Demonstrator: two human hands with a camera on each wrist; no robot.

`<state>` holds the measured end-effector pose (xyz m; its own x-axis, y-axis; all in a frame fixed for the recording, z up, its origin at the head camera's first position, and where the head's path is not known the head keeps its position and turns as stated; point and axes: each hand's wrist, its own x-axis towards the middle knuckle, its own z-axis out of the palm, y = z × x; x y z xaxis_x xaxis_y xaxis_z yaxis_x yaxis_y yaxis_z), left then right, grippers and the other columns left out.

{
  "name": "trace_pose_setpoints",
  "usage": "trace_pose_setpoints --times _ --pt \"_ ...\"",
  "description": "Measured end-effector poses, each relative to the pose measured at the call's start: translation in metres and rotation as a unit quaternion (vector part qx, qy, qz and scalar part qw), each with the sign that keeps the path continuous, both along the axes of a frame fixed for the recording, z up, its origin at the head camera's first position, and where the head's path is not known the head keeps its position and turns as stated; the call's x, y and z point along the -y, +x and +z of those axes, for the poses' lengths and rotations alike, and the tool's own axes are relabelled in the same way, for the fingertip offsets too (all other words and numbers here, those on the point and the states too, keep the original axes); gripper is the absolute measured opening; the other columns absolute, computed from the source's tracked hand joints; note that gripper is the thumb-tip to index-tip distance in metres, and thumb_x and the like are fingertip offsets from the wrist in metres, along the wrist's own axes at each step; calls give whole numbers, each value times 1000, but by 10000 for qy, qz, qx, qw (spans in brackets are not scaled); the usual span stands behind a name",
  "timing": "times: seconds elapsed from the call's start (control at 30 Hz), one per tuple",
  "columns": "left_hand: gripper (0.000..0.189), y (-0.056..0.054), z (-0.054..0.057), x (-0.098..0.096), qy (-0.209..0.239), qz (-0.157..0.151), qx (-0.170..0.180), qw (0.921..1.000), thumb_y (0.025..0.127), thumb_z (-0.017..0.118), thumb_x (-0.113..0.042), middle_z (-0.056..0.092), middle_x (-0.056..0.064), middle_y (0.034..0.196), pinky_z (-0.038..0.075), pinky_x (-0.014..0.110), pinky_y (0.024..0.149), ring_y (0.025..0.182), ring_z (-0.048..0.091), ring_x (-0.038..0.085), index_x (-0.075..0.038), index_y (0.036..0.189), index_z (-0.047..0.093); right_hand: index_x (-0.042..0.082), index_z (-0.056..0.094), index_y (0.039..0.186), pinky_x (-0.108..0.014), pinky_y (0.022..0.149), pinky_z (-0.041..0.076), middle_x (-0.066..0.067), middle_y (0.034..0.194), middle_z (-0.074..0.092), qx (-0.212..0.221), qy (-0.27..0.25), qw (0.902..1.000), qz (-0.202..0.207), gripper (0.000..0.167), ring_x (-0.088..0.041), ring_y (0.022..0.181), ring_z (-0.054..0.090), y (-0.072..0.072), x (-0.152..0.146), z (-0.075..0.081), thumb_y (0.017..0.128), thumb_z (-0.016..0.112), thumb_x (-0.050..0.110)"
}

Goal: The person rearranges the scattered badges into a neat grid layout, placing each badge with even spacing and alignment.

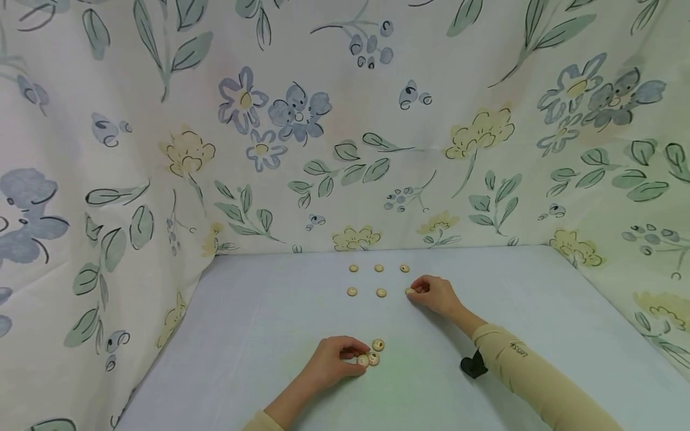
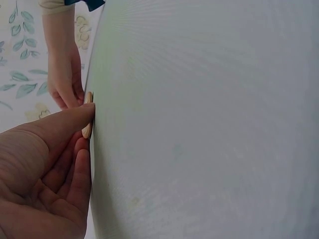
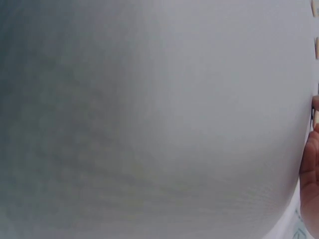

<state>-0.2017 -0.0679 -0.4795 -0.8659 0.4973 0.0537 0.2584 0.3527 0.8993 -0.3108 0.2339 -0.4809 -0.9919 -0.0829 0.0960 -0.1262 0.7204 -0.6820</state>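
Note:
My right hand (image 1: 439,296) pinches a small round wooden disc (image 1: 409,291) at the right end of the nearer of two rows. That row's other discs (image 1: 352,291) lie to its left, and three more (image 1: 379,268) form the row behind. Closer to me, my left hand (image 1: 335,362) has thumb and fingertips at a disc (image 1: 363,361) with a dark mark on its face. Beside it lie a second disc (image 1: 374,359) and, just above, a third (image 1: 378,345). The left wrist view shows the thumb and fingers pinching a disc (image 2: 87,130) at the tabletop.
A pale cloth-covered table (image 1: 259,323) spreads under both hands. Floral curtains (image 1: 345,197) hang behind it and along both sides. A black object (image 1: 473,365) shows beside the right sleeve (image 1: 530,371).

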Motion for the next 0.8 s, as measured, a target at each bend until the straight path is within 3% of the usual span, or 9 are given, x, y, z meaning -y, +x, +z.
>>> trace_pose_setpoints --times 0.33,0.8 --pt "28 1 0 -1 17 -11 -12 10000 75 81 -3 71 -1 98 52 24 83 90 61 12 -6 102 74 4 67 96 -30 65 44 -1 80 59 -9 -29 10000 -59 25 -17 74 51 3 -2 -3 83 78 22" --pt "28 0 -2 1 60 -5 -89 9999 75 82 -5 71 -1 98 53 26 82 90 62 12 -7 102 74 6 69 100 -24 65 47 0 84 63 -130 -517 9986 -54 26 -15 77 56 19 1 -2 82 79 23"
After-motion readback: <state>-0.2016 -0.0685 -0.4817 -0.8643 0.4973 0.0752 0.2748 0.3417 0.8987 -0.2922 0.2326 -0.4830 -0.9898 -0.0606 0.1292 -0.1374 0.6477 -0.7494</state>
